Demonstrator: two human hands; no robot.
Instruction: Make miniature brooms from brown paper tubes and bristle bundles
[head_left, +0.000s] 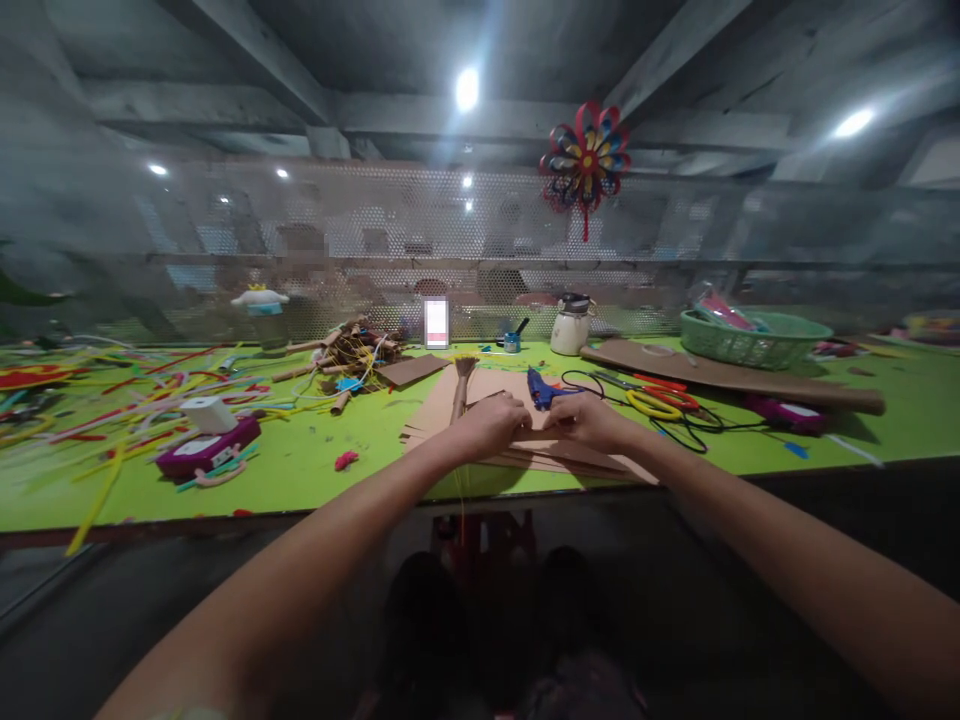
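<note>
Both of my hands are over a stack of brown paper sheets point(427, 412) at the table's front edge. My left hand point(493, 424) has its fingers curled and pressed down on the near part of the top sheet. To its right, my right hand point(586, 420) pinches at the same brown paper, which runs between the two hands. The fingertips partly hide the paper's edge. Just beyond my hands a blue glue gun point(541, 390) rests on the sheets. A rolled brown paper piece with a frayed end point(460, 388) lies left of my left hand.
Scissors with orange handles point(664, 393), yellow-handled scissors point(652, 404) and a black cable lie right. Behind them are a large brown sheet point(720, 377) and a green basket point(750, 340). A jar point(571, 325), a lit phone point(436, 322), a brown paper bundle point(364, 345) and a purple power strip point(210, 447) stand around.
</note>
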